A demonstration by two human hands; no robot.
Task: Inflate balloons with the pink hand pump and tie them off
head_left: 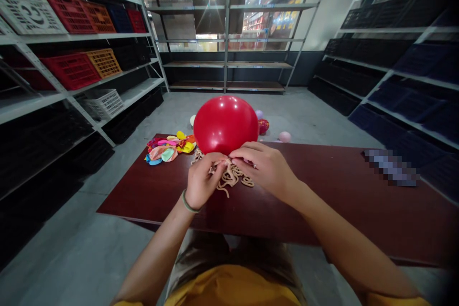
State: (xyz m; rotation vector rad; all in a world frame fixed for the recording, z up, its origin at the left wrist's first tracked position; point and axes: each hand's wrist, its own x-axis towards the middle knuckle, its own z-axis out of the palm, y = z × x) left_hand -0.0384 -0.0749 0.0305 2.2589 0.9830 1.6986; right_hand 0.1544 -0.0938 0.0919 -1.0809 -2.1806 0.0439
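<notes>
A large, inflated red balloon [225,122] stands above the far edge of the dark red table, with its neck end toward me. My left hand [202,179] is closed in a pinch at the balloon's neck. From the other side, my right hand [268,169] pinches at the same spot, its fingertips meeting the left ones. The fingers hide most of the neck, so I cannot tell whether a cord is wrapped round it. Below the hands lies a loose heap of tan cords [231,179]. Left of the balloon is a pile of limp, multicoloured balloons [170,148].
The table [143,189] carries a blurred-out flat object [390,167] at its right. Beyond the table, small inflated balloons, including a pink one [285,137], lie on the floor. Shelves with plastic crates [71,71] line the left; dark bins [373,57] fill the right shelves.
</notes>
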